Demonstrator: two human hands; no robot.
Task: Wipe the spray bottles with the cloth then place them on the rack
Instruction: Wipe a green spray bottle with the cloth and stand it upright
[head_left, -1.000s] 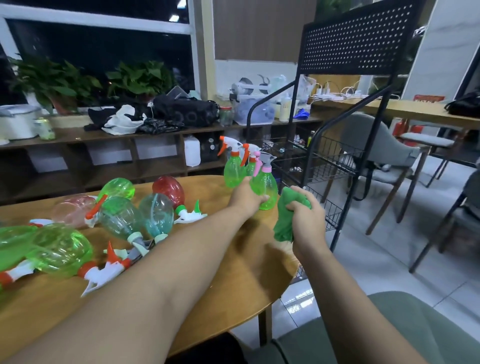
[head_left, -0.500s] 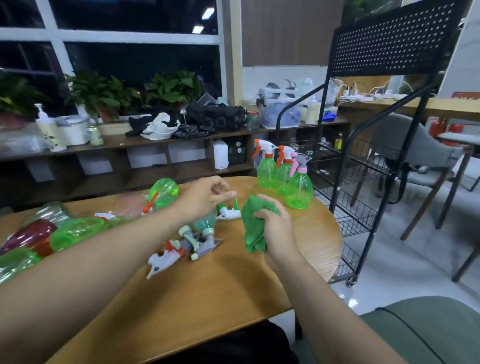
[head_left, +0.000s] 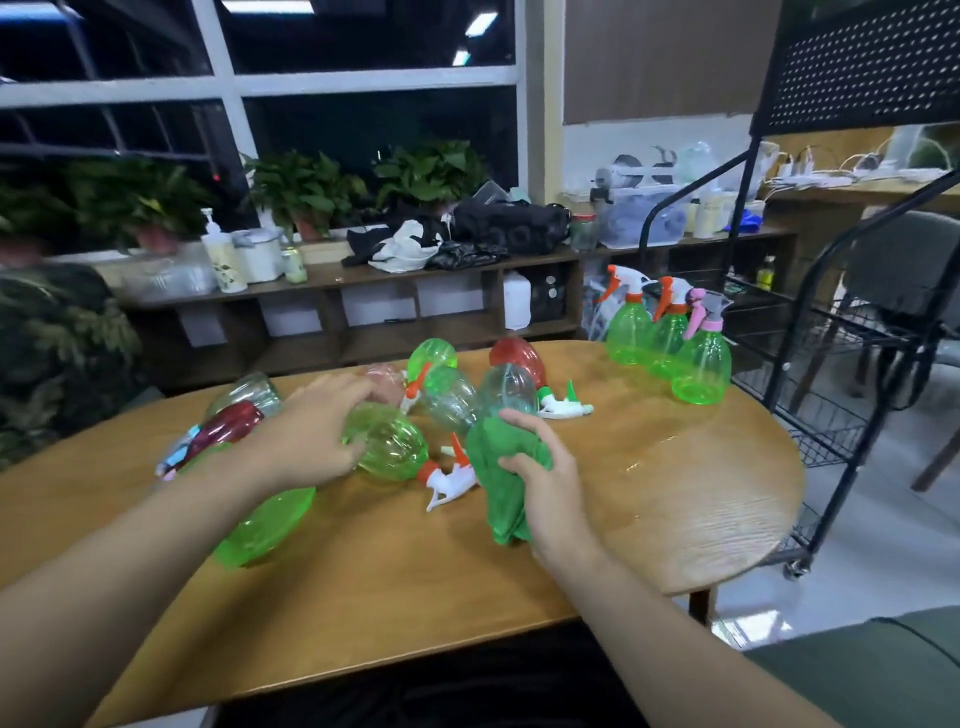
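My left hand (head_left: 311, 436) curls over a green spray bottle (head_left: 389, 447) that lies on its side on the wooden table (head_left: 675, 499), its white and orange trigger pointing right. My right hand (head_left: 545, 478) grips a crumpled green cloth (head_left: 498, 478) just right of that bottle. Several more bottles, green, clear and red, lie in a heap (head_left: 467, 384) behind my hands. Three green bottles (head_left: 670, 343) stand upright at the table's far right edge, beside the black wire rack (head_left: 831, 364).
Another green bottle (head_left: 265, 525) lies under my left forearm. The rack stands on wheels off the table's right side, with grey chairs (head_left: 904, 270) behind it. A low wooden shelf (head_left: 363, 291) with plants, bags and containers runs along the window.
My left hand came back from the upright bottles at the right and now wraps a lying green bottle. My right hand moved left with the cloth. The view swung left.
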